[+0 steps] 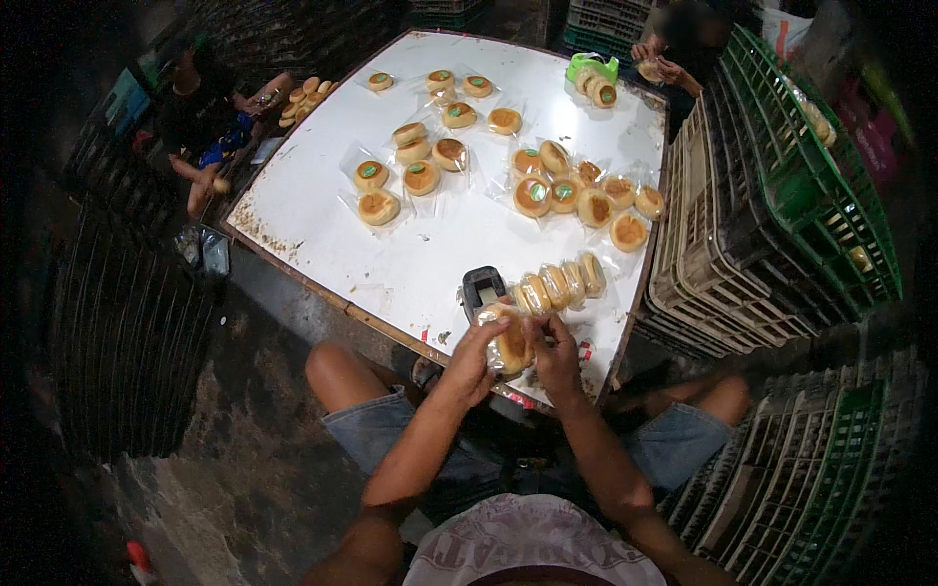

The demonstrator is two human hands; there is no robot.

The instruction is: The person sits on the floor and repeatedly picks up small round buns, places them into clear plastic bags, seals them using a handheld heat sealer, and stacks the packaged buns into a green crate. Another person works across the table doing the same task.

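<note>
Near the front edge of a white table (315,242), my left hand (471,355) grips a round bun in clear plastic wrap (511,348). The thumb and fingers of my right hand (557,359) pinch the wrap at the bun's right side. Just beyond my hands, a row of wrapped buns (560,284) stands on edge, beside a black device with a small window (484,286). Farther back lie several buns in clear bags, some with green stickers, in a right group (564,192) and a middle group (421,176).
A bright green tape dispenser or holder (592,66) stands at the back right with buns before it. Stacked plastic crates (799,161) border the right side. One person (201,124) sits at the left near a pile of buns (304,99); another's hands (663,69) hold a bun at back right.
</note>
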